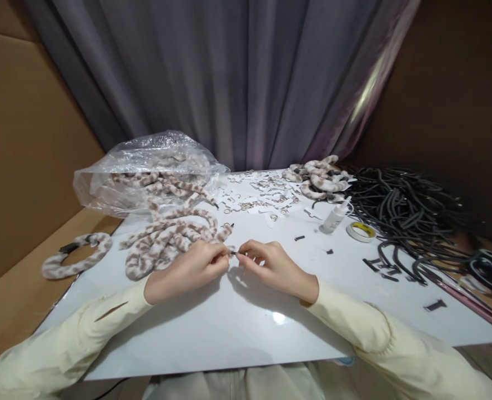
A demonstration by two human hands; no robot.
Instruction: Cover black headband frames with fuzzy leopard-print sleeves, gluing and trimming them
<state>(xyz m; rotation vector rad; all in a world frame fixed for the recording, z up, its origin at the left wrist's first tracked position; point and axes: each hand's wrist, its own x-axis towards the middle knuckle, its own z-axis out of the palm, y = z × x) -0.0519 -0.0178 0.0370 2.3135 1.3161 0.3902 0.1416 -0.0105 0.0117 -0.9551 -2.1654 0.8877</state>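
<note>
Over the middle of the white table, my left hand (196, 266) is closed on the end of a brown-spotted plush tube (231, 249); most of the tube is behind the hand. From its end sticks a small dark tip (235, 253). Thumb and fingers of my right hand (273, 268) pinch at that dark tip. Beside my left hand lies a pile of the same plush tubes (162, 239), some with dark ends.
A clear plastic bag (146, 161) of plush tubes stands back left; a plush ring (79, 266) lies far left. Metal clasps and tags (266, 194), plush rings (321, 175), a glue bottle (335, 218), a tape roll (360, 232) and black cords (404, 205) lie behind and right.
</note>
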